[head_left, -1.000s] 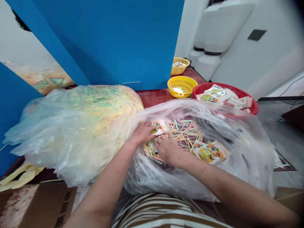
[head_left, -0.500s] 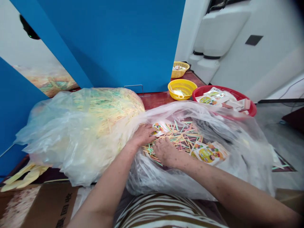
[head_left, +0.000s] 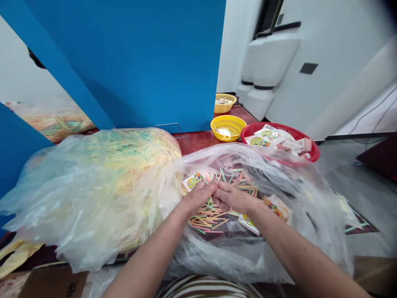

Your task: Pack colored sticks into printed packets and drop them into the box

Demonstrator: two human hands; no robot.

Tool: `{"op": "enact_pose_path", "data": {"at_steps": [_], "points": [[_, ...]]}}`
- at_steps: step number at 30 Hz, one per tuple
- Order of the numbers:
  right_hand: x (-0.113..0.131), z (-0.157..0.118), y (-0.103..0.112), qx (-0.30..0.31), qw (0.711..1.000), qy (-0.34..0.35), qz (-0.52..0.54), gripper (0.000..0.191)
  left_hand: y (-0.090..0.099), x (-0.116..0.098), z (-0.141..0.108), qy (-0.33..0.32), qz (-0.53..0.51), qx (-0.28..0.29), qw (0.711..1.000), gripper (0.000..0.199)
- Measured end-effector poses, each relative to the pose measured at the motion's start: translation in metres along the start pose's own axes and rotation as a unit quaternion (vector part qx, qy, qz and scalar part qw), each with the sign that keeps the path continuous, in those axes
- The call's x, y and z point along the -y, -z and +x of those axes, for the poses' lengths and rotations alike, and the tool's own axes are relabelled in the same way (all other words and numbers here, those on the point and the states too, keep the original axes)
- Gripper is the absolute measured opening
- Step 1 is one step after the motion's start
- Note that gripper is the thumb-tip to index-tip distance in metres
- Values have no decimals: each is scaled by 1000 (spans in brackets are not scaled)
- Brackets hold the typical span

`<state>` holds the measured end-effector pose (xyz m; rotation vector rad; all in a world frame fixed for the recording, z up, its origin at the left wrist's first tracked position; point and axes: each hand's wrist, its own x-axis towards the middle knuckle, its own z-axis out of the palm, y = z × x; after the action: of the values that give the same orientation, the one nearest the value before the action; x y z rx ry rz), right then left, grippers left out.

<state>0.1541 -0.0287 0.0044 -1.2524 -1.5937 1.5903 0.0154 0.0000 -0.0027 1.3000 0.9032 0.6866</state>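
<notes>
My left hand [head_left: 199,195] and my right hand [head_left: 231,196] meet fingertip to fingertip over a spread of thin pastel sticks [head_left: 207,215]. Their fingers are drawn together around some sticks, with a few ends showing just past the fingertips; how many is hidden. A printed packet [head_left: 192,181] with fruit pictures lies beyond my left hand. Beneath my right forearm a second packet [head_left: 249,224] is partly covered, and another stack of packets [head_left: 278,207] lies to its right. All this rests inside the opened mouth of a clear plastic bag [head_left: 223,256].
A large clear bag full of sticks [head_left: 133,153] bulges on the left. At the back right stand a red basket [head_left: 314,151] of packets and two yellow baskets, the nearer one [head_left: 238,128] and the farther one [head_left: 221,108]. A blue panel [head_left: 149,62] rises behind.
My hands have come together from apart, gathering at the middle of the sticks. The packet by my left hand now lies tilted, and another packet shows under my right forearm. The view has shifted.
</notes>
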Motion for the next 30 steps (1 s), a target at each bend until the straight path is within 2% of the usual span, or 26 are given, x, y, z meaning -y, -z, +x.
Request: {"op": "enact_pose_path", "data": {"at_steps": [2,4,6,7,8,9,11,12,14,16,18,20,22,24,27,29,30], "points": [[-4,6,-11,-8,999,-50,11,18,-15,5,0,33,-78,-17,996,36],[-10,7,-13,-49,995,-27,-83,10,-18,8,2,21,-132,-105,985,31],[-14,3,-7,-120,966,21,-230,23,-11,6,5,12,-196,-175,965,28],[-14,-1,-3,-162,939,36,-302,32,-5,3,5,19,-217,-181,959,29],[-12,-6,2,-204,908,46,-363,40,0,0,4,30,-221,-161,961,32],[-8,-10,7,-244,878,58,-408,46,5,-3,1,44,-205,-118,971,36],[4,-15,11,-290,840,115,-443,49,11,-7,-6,60,-124,-5,990,38],[11,-17,11,-285,840,151,-435,46,12,-8,-9,57,-76,44,994,37],[23,-16,7,-233,868,199,-391,33,11,-8,-13,39,3,104,994,32],[29,-13,1,-173,898,196,-354,20,10,-6,-13,11,62,116,991,21],[28,-11,-6,-151,909,179,-344,16,11,-3,-10,-8,115,111,987,11],[25,-10,-11,-147,914,161,-343,12,13,0,-5,-21,182,130,975,6],[23,-10,-16,-152,916,144,-343,14,14,2,-2,-25,261,152,953,13],[22,-9,-21,-149,912,127,-360,17,13,5,-1,-24,322,143,936,20],[20,-8,-21,-138,903,136,-383,15,9,8,-3,-33,342,132,930,24],[14,-9,-11,-158,895,154,-386,20,10,7,-3,-42,330,151,931,30],[10,-10,-4,-176,887,157,-397,22,12,4,-1,-41,339,142,929,33]]}}
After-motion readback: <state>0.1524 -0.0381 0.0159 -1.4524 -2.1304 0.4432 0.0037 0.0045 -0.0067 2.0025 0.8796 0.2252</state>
